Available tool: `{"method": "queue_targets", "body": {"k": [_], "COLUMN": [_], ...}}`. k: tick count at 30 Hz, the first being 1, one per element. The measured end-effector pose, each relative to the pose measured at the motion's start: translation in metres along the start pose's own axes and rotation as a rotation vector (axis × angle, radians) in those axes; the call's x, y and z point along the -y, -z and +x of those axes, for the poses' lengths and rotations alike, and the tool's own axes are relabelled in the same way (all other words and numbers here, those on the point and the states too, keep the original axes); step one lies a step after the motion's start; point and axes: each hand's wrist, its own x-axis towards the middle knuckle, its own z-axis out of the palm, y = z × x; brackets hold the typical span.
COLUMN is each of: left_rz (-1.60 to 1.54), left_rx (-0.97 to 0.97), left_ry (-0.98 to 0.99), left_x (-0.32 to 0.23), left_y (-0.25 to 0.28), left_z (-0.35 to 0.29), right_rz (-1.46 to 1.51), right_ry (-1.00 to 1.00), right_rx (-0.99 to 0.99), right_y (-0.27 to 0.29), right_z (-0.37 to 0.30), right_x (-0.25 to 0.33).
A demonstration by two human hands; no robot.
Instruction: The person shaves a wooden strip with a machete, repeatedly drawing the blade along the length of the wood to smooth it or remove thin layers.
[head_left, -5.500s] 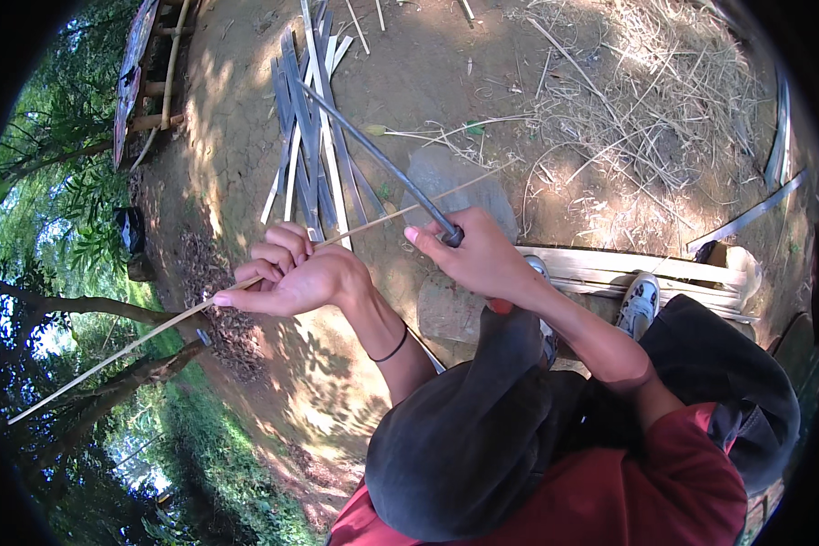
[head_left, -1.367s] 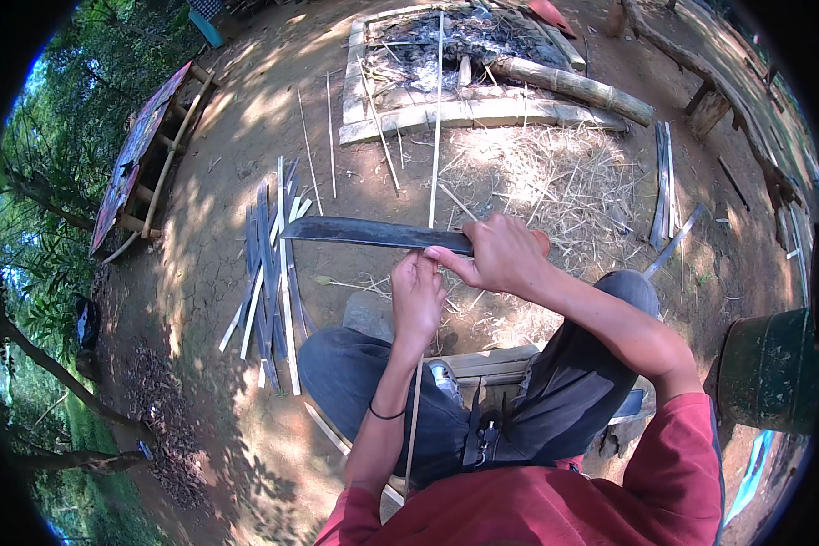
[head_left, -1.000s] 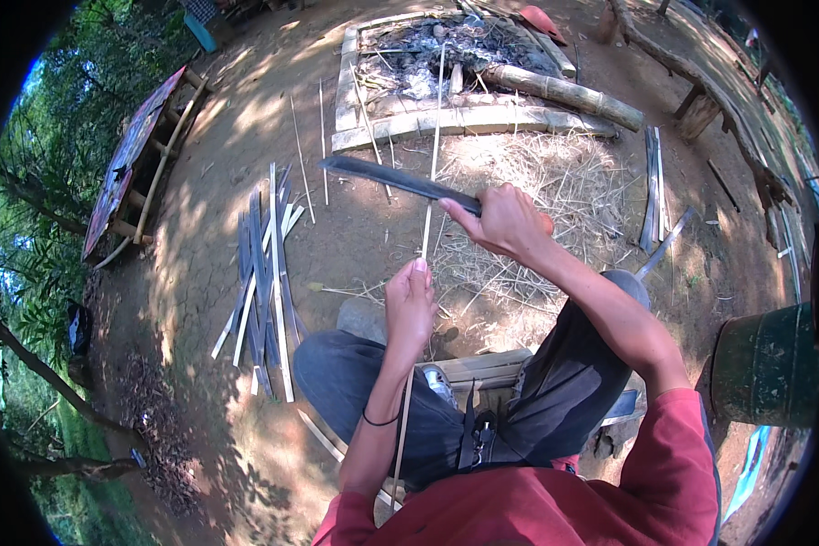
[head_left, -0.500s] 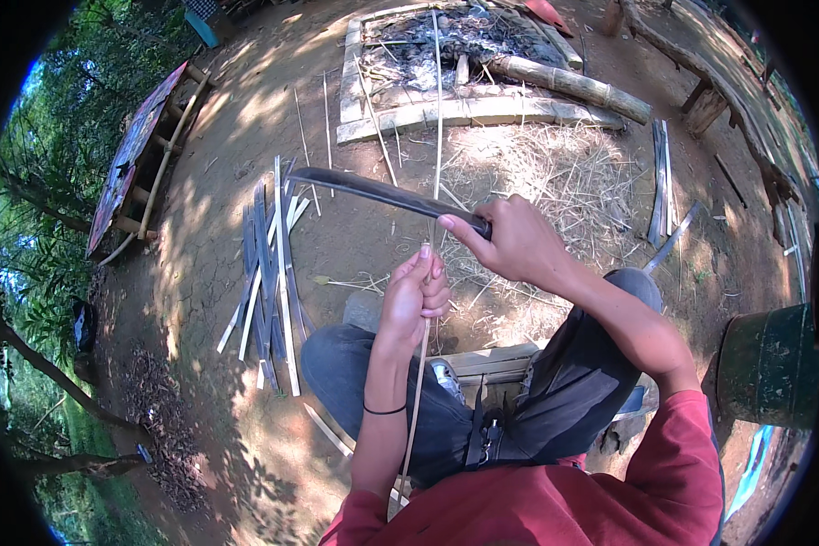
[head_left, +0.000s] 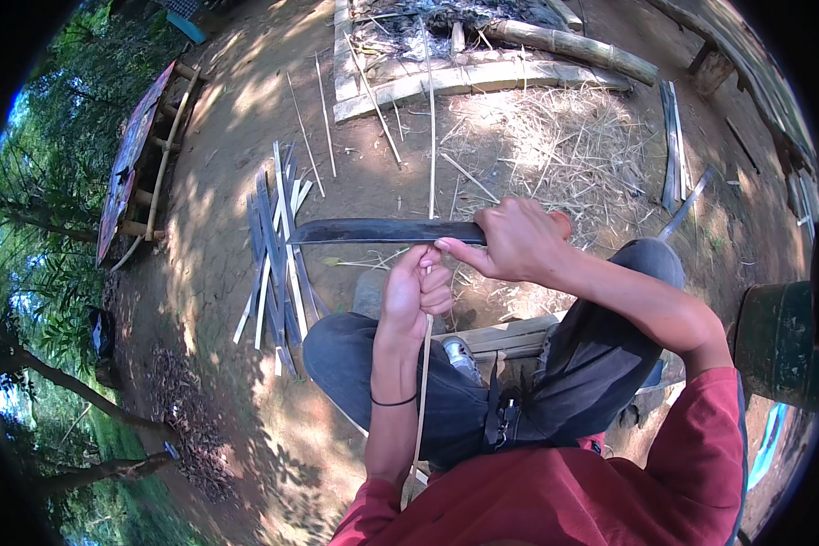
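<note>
Person seated, dark trousers (head_left: 578, 378) and dark red shirt (head_left: 555, 491) filling the lower centre. Right hand (head_left: 523, 238), right of centre, closed round the handle of a machete (head_left: 373, 231); orange-brown handle end shows past the fist. Right thumb reaches forward along the blade's near edge. Blade lies nearly level across mid-frame, tip to the left, passing over a thin pale bamboo strip (head_left: 431, 146). Left hand (head_left: 416, 293), at centre just below the blade, fingers curled tight about that strip; thumb tips of both hands close together, contact between them unclear. Strip runs from the fire pit's edge at upper centre down through the left fist, then beside the left forearm to the lower edge. Dark band (head_left: 393, 403) on left wrist. Left of centre, a crossed pile of dark and pale split strips (head_left: 276, 246) on bare earth. Curly shavings (head_left: 564, 150) spread upper right of centre. Above them, an ash-filled fire pit (head_left: 482, 82) with a bamboo pole (head_left: 578, 50) angled across it. Green drum (head_left: 778, 341) at right edge.
</note>
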Motion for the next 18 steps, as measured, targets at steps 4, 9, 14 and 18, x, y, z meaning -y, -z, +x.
{"method": "queue_targets", "body": {"k": [4, 9, 14, 18], "left_rz": [0.031, 0.049, 0.032, 0.018], "left_rx": [-0.076, -0.125, -0.077, -0.048], "left_ry": [-0.006, -0.008, 0.093, 0.090], "left_x": [0.003, 0.003, 0.012, 0.022], "left_y": [-0.002, 0.000, 0.006, 0.011], "left_z": [0.003, 0.002, -0.018, -0.038], "right_rz": [-0.039, -0.060, 0.094, 0.077], "right_ry": [0.058, 0.077, -0.266, -0.398], "right_rx": [-0.085, -0.135, -0.160, -0.382], "right_y": [-0.021, -0.026, -0.001, 0.029], "right_z": [0.007, 0.013, 0.048, 0.067], "right_x": [-0.016, -0.019, -0.071, -0.135]}}
